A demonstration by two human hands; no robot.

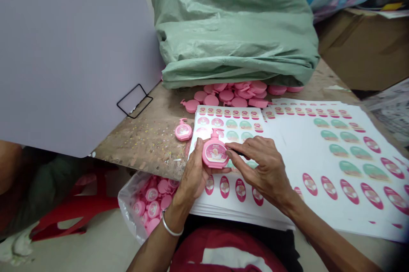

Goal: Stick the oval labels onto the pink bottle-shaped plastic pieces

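Observation:
My left hand (194,175) is closed around a small pink toy pump bottle (214,162), held upright over the sticker sheets (202,204). An oval baby label (216,151) covers the bottle's front. At its right edge, my right hand (263,165) has thumb and forefinger brought together, touching or nearly touching the bottle. Something thin and dark shows between those fingers, too small to name. To the left, a second labelled pink pump bottle (183,131) rests on the table. Pink, green and oval stickers are printed on the sheets beneath my hands.
A big green sack (236,29) lies at the back, with a pile of pink bottles (226,95) before it. More sticker sheets (287,144) spread rightward. A plastic bag of pink pieces (128,191) hangs below the table edge. A grey panel (70,50) stands left; a cardboard box (367,46) right.

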